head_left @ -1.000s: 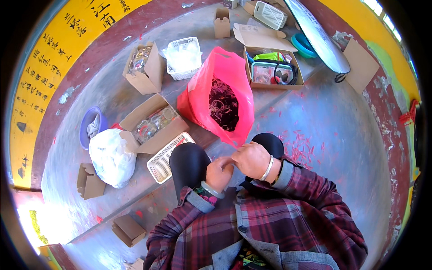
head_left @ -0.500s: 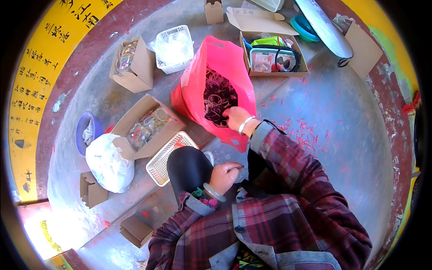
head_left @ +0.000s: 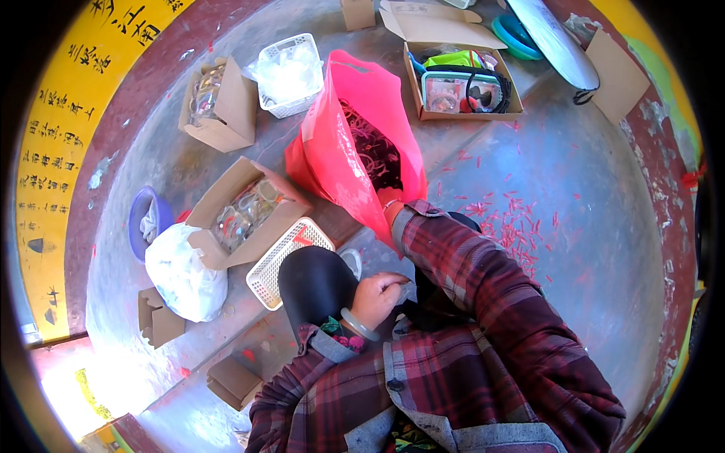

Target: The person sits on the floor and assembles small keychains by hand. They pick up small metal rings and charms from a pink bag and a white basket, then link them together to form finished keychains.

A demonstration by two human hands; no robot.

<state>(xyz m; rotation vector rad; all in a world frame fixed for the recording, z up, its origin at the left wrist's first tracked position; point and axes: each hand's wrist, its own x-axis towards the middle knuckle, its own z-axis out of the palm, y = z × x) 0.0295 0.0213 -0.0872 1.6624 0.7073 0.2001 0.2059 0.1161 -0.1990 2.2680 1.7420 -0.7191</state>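
A bright pink plastic bag (head_left: 326,162) stands gaping in front of me. Inside it lies a heap of dark and pale thin ring-like loops (head_left: 381,160). My right hand (head_left: 390,198) reaches in over the bag's near right edge; its fingers are mostly hidden by the bag and sleeve. Close to my bent knee, my left hand (head_left: 374,300) is closed, with thumb and fingers together. Whatever it may hold does not show. A pale bangle (head_left: 360,325) circles that wrist.
Left of the bag are a cardboard box of clear packets (head_left: 249,215), a cream basket (head_left: 266,281), a white plastic bag (head_left: 181,275) and a purple basin (head_left: 143,226). A white basket (head_left: 291,79) and an open carton (head_left: 462,90) stand farther off. Small red scraps (head_left: 513,226) litter the floor at right.
My right hand has gone deeper into the pink bag, and its fingers have passed out of sight. The translucent piece at my left fingertips no longer shows.
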